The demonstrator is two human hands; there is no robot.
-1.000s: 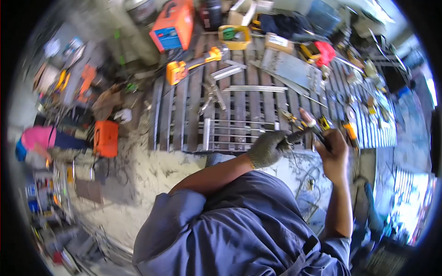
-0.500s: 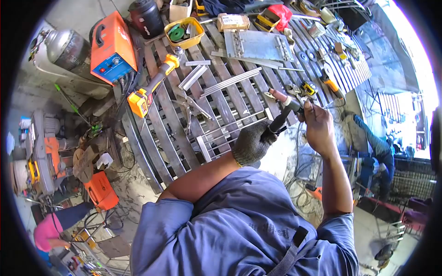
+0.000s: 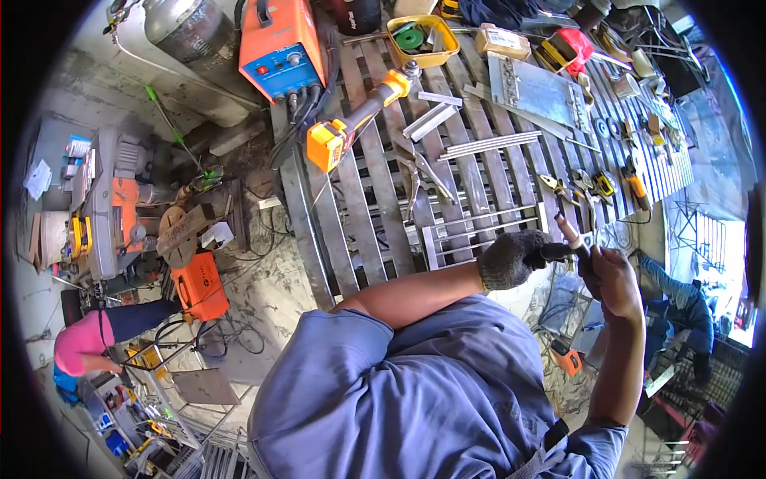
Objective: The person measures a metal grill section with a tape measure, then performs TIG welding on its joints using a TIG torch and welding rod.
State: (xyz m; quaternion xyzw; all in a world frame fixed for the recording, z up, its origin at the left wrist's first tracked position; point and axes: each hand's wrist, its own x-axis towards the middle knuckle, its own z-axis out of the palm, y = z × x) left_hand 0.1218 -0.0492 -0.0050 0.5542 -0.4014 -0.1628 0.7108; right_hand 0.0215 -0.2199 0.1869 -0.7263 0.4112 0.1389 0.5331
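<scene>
In a dark knitted glove, my left hand [image 3: 511, 260] is closed around the black handle of a TIG welding torch [image 3: 570, 231]. The torch's pinkish nozzle points up and away from me. My bare right hand [image 3: 614, 283] has its fingers closed at the torch's head, just right of the glove; the part under those fingers is hidden. Just beyond my left hand, a small welded metal frame [image 3: 487, 233] with thin bars lies on the slatted bench [image 3: 359, 215]. Locking pliers [image 3: 416, 172] and several thin metal rods [image 3: 491, 144] lie farther back.
A cordless angle grinder [image 3: 363, 116] lies on the bench's left side, near an orange welding machine [image 3: 283, 52]. Behind are a yellow tub [image 3: 435, 57] and a metal plate [image 3: 538, 92]. Pliers [image 3: 558, 188] lie at right. Another person in pink [image 3: 80, 343] is at far left.
The camera view has turned, so the bench and tools sit farther right. My right hand's fingers have come down beside the nozzle onto the torch head. My left hand keeps hold of the handle.
</scene>
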